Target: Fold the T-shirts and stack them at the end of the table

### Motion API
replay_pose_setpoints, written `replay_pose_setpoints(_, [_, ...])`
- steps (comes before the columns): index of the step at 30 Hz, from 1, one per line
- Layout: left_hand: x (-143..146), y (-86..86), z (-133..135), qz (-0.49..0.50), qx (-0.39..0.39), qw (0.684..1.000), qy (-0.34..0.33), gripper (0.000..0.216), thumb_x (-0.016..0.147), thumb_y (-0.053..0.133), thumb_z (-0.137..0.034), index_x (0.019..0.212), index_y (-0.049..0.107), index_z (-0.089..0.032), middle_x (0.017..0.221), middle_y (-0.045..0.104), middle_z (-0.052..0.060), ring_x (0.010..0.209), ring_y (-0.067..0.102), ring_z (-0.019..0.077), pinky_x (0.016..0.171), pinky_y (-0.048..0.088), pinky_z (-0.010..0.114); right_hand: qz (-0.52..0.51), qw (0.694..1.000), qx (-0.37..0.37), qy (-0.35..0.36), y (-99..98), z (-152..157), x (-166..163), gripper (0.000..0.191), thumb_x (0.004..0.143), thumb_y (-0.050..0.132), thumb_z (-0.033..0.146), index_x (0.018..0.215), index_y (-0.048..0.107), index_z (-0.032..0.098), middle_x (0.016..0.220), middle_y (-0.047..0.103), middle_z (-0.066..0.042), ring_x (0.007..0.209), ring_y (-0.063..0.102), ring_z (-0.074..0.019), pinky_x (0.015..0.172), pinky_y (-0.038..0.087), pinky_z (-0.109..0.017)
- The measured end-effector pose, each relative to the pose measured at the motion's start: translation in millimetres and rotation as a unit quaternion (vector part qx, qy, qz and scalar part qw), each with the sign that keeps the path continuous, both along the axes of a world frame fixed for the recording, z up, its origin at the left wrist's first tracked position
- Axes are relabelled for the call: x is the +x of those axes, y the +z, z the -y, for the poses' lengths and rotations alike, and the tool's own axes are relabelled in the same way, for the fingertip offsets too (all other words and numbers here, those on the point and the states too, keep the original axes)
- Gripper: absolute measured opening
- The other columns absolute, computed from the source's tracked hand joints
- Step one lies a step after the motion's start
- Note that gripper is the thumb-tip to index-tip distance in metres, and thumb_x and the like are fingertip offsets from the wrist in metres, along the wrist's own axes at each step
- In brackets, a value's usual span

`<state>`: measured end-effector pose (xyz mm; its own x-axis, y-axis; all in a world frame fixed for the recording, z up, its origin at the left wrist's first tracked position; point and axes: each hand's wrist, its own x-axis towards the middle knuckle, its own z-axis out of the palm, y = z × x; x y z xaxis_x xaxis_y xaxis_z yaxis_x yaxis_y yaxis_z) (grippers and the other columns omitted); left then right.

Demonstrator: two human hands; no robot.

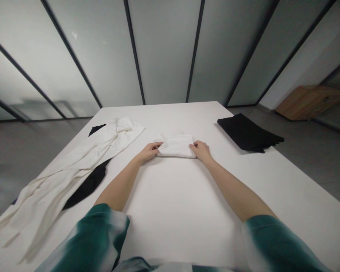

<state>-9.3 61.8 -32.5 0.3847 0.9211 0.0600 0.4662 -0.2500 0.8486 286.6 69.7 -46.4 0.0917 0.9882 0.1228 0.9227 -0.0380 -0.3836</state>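
Folded white garment (176, 146) lay directly ahead, long axis crosswise between the left hand (149, 152) and right hand (200, 150), held apart, each clasping one short end.

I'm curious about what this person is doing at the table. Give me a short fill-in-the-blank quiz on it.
The left hand and right hand hold opposite ends of a folded cloth, coloured ____.
The folded black cloth lies on the person's ____ side.
Under the long white garment lies another garment, coloured ____.

Missing words: white, right, black.
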Motion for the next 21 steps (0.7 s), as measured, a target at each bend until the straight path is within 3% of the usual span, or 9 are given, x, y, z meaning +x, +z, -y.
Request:
replay_pose_setpoints(3, [-1.2,0.9,1.9,-0.031,-0.003,1.0,-0.001,0.066,0.07,0.059,-0.025,0.135,0.059,-0.011,0.072,0.054,-0.003,0.066,0.048,0.0132,0.066,0.041,0.027,-0.004,1.0,-0.007,-0.003,1.6,0.5,-0.6,0.028,0.093,0.05,0.038,0.096,0.072,0.02,0.106,0.073,-0.011,0.103,0.064,-0.0265,0.087,0.044,-0.035])
replay_pose_setpoints(6, [-2.5,-1.9,1.3,-0.003,-0.03,0.999,0.012,0.069,0.071,0.063,-0.03,0.137,0.055,-0.009,0.065,0.039,-0.007,0.059,0.041,0.0106,0.06,0.034,0.026,-0.001,1.0,-0.021,-0.009,3.6,1.1,-1.2,0.028,0.093,0.051,0.038,0.099,0.071,0.019,0.108,0.073,-0.011,0.105,0.064,-0.0258,0.087,0.043,-0.034])
replay_pose_setpoints(10, [-3.9,-7.2,-1.8,0.069,-0.081,0.994,0.025,0.067,0.073,0.063,-0.039,0.134,0.052,-0.012,0.063,0.035,-0.009,0.051,0.035,0.0085,0.052,0.027,0.024,0.003,0.999,-0.029,-0.012,6.3,2.3,-1.9,0.029,0.094,0.05,0.038,0.1,0.071,0.019,0.109,0.073,-0.01,0.104,0.064,-0.0253,0.086,0.042,-0.033])
replay_pose_setpoints(13, [-5.6,-8.6,-2.5,0.075,-0.085,0.993,0.025,0.061,0.074,0.058,-0.035,0.132,0.05,-0.016,0.059,0.035,-0.01,0.049,0.034,0.0091,0.05,0.025,0.023,0.002,1.0,-0.027,-0.011,7.5,3.4,-2.6,0.028,0.094,0.05,0.037,0.1,0.071,0.019,0.108,0.073,-0.01,0.103,0.064,-0.0252,0.085,0.042,-0.033])
replay_pose_setpoints(18, [-10.5,-5.7,-1.5,-0.101,0.025,0.993,0.056,0.058,0.068,0.056,-0.019,0.127,0.055,-0.02,0.059,0.043,-0.008,0.054,0.043,0.0129,0.058,0.037,0.026,-0.002,0.999,-0.031,-0.014,9.1,3.9,-3.2,0.028,0.092,0.05,0.035,0.099,0.071,0.018,0.107,0.073,-0.011,0.101,0.064,-0.0252,0.083,0.042,-0.033])
replay_pose_setpoints(21, [-9.0,-2.5,-0.6,-0.155,0.142,0.971,0.111,0.052,0.071,0.057,-0.02,0.123,0.058,-0.016,0.088,0.064,0.003,0.08,0.058,0.0191,0.078,0.047,0.033,-0.005,0.999,-0.03,-0.017,9.9,3.5,-3.2,0.026,0.09,0.051,0.032,0.097,0.071,0.018,0.104,0.073,-0.011,0.099,0.064,-0.025,0.082,0.042,-0.033])
